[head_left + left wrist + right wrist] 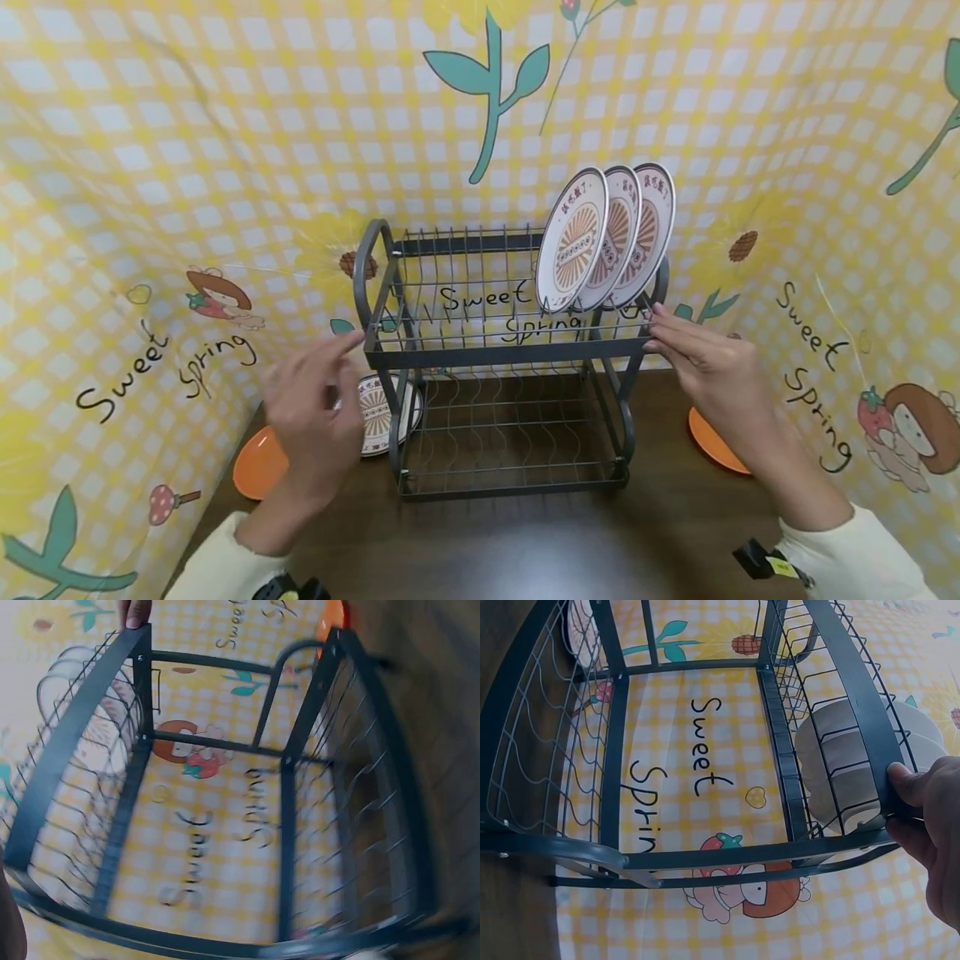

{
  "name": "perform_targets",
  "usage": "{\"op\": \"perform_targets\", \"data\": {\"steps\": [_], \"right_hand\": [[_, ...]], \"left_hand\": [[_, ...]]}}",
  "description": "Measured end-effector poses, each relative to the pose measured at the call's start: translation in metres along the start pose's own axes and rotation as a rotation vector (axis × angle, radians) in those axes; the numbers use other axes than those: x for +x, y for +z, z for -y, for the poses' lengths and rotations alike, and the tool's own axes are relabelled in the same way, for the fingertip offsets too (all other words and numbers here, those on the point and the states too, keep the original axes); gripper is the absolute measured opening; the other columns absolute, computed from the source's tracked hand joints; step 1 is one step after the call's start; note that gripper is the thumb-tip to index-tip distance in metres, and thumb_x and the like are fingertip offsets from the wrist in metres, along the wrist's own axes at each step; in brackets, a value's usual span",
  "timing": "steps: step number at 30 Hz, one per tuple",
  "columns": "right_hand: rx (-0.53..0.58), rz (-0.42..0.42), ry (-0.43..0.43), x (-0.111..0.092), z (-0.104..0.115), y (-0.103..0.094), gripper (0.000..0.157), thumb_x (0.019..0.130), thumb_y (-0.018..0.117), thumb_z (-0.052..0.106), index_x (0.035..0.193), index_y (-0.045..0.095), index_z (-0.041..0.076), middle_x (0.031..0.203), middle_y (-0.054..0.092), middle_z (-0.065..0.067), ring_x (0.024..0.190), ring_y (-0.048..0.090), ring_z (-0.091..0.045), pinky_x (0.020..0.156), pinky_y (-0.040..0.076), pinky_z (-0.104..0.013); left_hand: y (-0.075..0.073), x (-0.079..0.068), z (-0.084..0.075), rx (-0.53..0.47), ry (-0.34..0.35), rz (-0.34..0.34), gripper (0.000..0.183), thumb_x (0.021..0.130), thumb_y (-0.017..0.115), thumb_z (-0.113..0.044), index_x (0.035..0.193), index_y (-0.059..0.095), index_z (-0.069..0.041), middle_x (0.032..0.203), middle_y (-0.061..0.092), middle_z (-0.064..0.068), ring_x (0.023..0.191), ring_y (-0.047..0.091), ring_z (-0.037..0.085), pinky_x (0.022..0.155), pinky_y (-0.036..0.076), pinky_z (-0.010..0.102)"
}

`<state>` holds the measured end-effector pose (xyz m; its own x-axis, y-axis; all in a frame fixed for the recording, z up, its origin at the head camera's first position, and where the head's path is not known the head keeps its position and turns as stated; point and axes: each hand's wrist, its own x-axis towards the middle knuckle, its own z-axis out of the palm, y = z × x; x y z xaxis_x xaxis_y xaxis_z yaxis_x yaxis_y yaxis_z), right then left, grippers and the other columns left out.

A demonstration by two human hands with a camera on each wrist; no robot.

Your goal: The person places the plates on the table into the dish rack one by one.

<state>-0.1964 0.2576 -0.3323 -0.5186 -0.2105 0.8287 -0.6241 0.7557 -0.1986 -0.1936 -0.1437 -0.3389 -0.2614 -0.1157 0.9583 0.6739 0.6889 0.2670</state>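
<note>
Dark grey metal two-tier dish rack (487,357) mid-frame on dark brown table (450,542). Three round white plates with brown print (573,246) lean in top tier, right of centre. Right hand (708,367): grip pinches rack's front right corner. Left hand (315,408): blurred, grip parted at front left corner, contact unclear.

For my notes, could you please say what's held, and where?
Right hand: the rack, by the right end of its upper front rail. Left hand: cannot tell.
</note>
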Motion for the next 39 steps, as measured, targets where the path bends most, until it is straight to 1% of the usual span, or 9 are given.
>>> {"op": "perform_targets", "data": {"steps": [2, 5, 7, 9, 12, 15, 19, 27, 39], "right_hand": [[0.003, -0.021, 0.012, -0.001, 0.001, 0.0, 0.03, 0.074, 0.079, 0.002, 0.103, 0.076, 0.005, 0.113, 0.07, -0.011, 0.106, 0.068, -0.024, 0.089, 0.043, -0.002], [-0.003, -0.045, 0.021, -0.003, 0.001, -0.001, 0.03, 0.073, 0.079, 0.001, 0.103, 0.076, 0.005, 0.114, 0.069, -0.011, 0.104, 0.068, -0.025, 0.089, 0.042, -0.002], [-0.011, -0.057, 0.024, -0.005, 0.0, -0.002, 0.031, 0.073, 0.079, 0.001, 0.103, 0.076, 0.005, 0.114, 0.07, -0.011, 0.104, 0.068, -0.024, 0.089, 0.042, -0.001], [-0.024, -0.065, 0.027, -0.006, -0.001, -0.003, 0.031, 0.073, 0.08, 0.001, 0.103, 0.076, 0.006, 0.114, 0.07, -0.01, 0.104, 0.069, -0.024, 0.089, 0.041, -0.001], [-0.037, -0.08, 0.027, -0.007, -0.002, -0.004, 0.032, 0.072, 0.08, 0.002, 0.103, 0.076, 0.006, 0.113, 0.07, -0.01, 0.103, 0.069, -0.023, 0.088, 0.041, 0.0], [-0.032, -0.095, 0.018, -0.006, -0.003, -0.005, 0.031, 0.072, 0.081, 0.002, 0.103, 0.076, 0.006, 0.113, 0.07, -0.009, 0.103, 0.069, -0.023, 0.086, 0.042, 0.0], [-0.019, -0.093, 0.0, -0.004, -0.004, -0.003, 0.031, 0.073, 0.081, 0.004, 0.103, 0.076, 0.007, 0.112, 0.07, -0.009, 0.103, 0.069, -0.022, 0.086, 0.043, -0.001], [0.006, -0.105, -0.012, -0.002, -0.005, 0.003, 0.029, 0.073, 0.081, 0.005, 0.101, 0.077, 0.008, 0.111, 0.071, -0.009, 0.104, 0.068, -0.02, 0.086, 0.044, -0.002], [0.01, -0.093, 0.004, -0.006, -0.007, 0.007, 0.027, 0.074, 0.081, 0.005, 0.101, 0.077, 0.007, 0.112, 0.07, -0.008, 0.105, 0.068, -0.021, 0.085, 0.044, -0.003]], "left_hand": [[-0.006, -0.018, 0.008, -0.023, -0.31, -0.102, 0.02, 0.091, 0.052, 0.002, 0.103, 0.068, 0.002, 0.082, 0.072, 0.008, 0.081, 0.063, 0.016, 0.079, 0.039, 0.02], [-0.018, -0.043, 0.027, -0.112, -0.847, -0.055, 0.014, 0.096, 0.046, 0.0, 0.103, 0.058, -0.002, 0.075, 0.067, -0.002, 0.072, 0.058, 0.006, 0.069, 0.043, 0.013], [-0.023, -0.058, 0.041, -0.169, -1.178, 0.028, 0.014, 0.097, 0.042, -0.003, 0.102, 0.054, -0.003, 0.07, 0.062, -0.009, 0.065, 0.057, 0.002, 0.059, 0.046, 0.014], [-0.027, -0.074, 0.055, -0.232, -1.439, 0.15, 0.018, 0.098, 0.038, -0.006, 0.108, 0.052, 0.0, 0.073, 0.06, -0.009, 0.064, 0.058, 0.003, 0.06, 0.051, 0.016], [-0.026, -0.098, 0.071, -0.313, -1.687, 0.353, 0.04, 0.102, 0.032, -0.014, 0.133, 0.04, 0.01, 0.097, 0.058, 0.005, 0.083, 0.062, 0.012, 0.076, 0.057, 0.024], [-0.019, -0.116, 0.083, -0.384, -1.804, 0.446, 0.055, 0.104, 0.028, -0.02, 0.15, 0.012, 0.005, 0.128, 0.043, 0.024, 0.115, 0.055, 0.03, 0.099, 0.051, 0.042], [-0.008, -0.132, 0.091, -0.4, -1.866, 0.44, 0.059, 0.104, 0.026, -0.016, 0.152, -0.003, 0.003, 0.149, 0.019, 0.034, 0.138, 0.031, 0.044, 0.108, 0.039, 0.055], [0.005, -0.142, 0.114, -0.416, -1.943, 0.211, 0.063, 0.104, 0.024, -0.011, 0.152, -0.016, -0.007, 0.157, -0.002, 0.03, 0.143, 0.019, 0.047, 0.11, 0.033, 0.06], [0.017, -0.16, 0.138, -0.413, -1.919, 0.066, 0.059, 0.104, 0.03, -0.012, 0.154, 0.0, -0.005, 0.153, 0.03, 0.023, 0.132, 0.044, 0.037, 0.103, 0.046, 0.051]]}}
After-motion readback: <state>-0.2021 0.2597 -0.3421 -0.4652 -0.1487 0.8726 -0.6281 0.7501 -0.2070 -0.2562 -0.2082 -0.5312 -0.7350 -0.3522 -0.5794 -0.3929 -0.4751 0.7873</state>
